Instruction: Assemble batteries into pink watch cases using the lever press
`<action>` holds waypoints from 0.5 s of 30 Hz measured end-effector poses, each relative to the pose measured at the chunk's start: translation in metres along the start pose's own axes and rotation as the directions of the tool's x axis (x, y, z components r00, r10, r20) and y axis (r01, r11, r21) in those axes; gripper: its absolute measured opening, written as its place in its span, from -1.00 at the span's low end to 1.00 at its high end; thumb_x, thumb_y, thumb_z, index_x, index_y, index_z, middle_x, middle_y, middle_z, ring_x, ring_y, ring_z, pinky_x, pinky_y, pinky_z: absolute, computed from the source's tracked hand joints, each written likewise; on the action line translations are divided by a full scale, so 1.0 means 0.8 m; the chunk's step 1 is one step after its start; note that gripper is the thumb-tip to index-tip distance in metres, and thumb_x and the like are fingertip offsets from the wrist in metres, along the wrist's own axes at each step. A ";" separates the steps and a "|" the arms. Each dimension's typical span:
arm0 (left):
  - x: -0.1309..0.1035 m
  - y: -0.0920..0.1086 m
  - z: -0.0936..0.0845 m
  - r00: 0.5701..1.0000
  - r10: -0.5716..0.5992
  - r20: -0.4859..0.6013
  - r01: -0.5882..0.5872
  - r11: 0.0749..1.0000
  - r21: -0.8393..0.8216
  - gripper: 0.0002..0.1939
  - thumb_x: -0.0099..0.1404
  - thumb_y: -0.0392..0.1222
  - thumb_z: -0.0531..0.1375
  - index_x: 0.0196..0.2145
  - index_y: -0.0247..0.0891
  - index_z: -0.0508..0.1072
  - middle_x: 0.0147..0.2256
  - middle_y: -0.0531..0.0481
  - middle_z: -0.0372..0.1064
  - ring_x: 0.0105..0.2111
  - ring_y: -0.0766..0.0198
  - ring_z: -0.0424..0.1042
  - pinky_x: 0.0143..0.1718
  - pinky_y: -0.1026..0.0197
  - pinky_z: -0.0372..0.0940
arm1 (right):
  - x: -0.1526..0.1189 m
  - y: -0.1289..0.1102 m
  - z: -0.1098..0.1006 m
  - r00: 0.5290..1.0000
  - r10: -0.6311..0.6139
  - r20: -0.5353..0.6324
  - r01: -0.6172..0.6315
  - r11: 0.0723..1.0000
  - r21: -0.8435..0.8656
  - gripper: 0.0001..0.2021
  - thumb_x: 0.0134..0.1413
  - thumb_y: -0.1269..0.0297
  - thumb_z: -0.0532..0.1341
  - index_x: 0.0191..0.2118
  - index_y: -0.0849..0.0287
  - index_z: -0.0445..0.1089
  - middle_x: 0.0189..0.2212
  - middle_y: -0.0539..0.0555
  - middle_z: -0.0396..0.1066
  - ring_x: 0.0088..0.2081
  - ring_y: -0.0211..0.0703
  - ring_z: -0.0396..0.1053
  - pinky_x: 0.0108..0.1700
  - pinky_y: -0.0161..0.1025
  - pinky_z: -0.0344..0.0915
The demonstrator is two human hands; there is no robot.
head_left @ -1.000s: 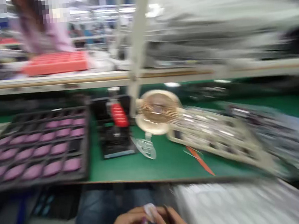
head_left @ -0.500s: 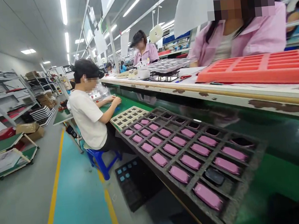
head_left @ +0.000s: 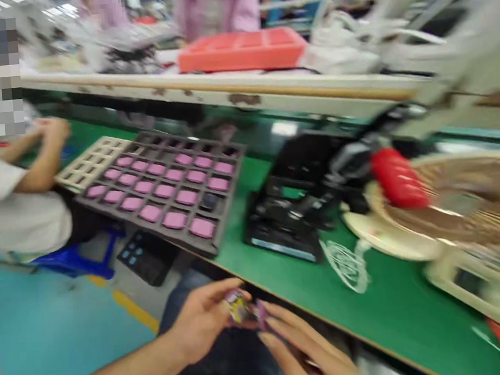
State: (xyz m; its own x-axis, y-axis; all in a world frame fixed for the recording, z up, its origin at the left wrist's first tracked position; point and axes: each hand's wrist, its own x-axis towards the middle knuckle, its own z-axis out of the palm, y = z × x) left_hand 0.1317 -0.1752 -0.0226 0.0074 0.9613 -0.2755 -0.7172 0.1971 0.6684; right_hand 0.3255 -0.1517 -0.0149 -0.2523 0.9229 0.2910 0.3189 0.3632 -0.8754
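My left hand [head_left: 204, 320] is closed around a small part with a yellow and silver inside [head_left: 237, 306], above my lap at the table's front edge. Between the fingertips of my right hand [head_left: 307, 346] is a small pink-purple piece [head_left: 261, 315], held right beside that part. Motion blur hides whether the two pieces are joined. Beyond my hands lies a dark grey compartment tray [head_left: 224, 227]. Rows of pink casings [head_left: 175, 219] sit in it, along with a dark piece [head_left: 208, 201] in one compartment.
Right of the tray stands a black clamp fixture [head_left: 283, 219] with a red handle [head_left: 400, 180]. Farther right are a caged fan [head_left: 464, 192] and a coiled white cord [head_left: 348, 266]. A co-worker's arm [head_left: 38, 165] is at left. An orange tray [head_left: 242, 51] rests on the raised shelf.
The view has swung right and down. Both my hands, holding small parts, now show, as do the clamp fixture and the fan. The compartment tray appears farther left.
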 end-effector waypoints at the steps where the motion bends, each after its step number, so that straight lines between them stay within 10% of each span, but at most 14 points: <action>1: -0.001 0.003 -0.001 1.000 0.003 -0.025 -0.002 0.999 0.039 -0.56 0.18 -0.08 0.54 0.02 -0.13 0.70 0.00 -0.22 0.65 -0.04 -0.01 0.63 0.04 -0.03 0.47 | -0.001 -0.006 -0.005 0.999 -0.049 -0.007 0.049 0.999 0.001 -0.82 0.30 0.16 0.40 -0.02 -0.22 0.66 -0.01 0.05 0.65 -0.14 0.06 0.68 -0.16 -0.06 0.69; 15: -0.002 0.005 0.002 0.997 0.076 -0.020 -0.068 0.960 0.273 -0.60 0.15 -0.18 0.56 -0.03 -0.12 0.73 0.08 -0.19 0.61 0.09 -0.01 0.58 0.14 0.13 0.44 | 0.007 -0.014 -0.003 0.973 -0.229 -0.020 0.224 0.965 -0.134 -0.82 0.35 0.35 0.38 -0.02 -0.04 0.66 0.06 0.11 0.62 -0.19 -0.09 0.68 -0.29 -0.23 0.56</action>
State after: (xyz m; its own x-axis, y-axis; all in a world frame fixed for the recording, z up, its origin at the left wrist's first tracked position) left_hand 0.1300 -0.1754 -0.0188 -0.0610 0.9694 -0.2376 -0.4982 0.1767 0.8488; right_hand 0.3225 -0.1503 -0.0030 -0.3002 0.8175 0.4915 0.3738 0.5748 -0.7279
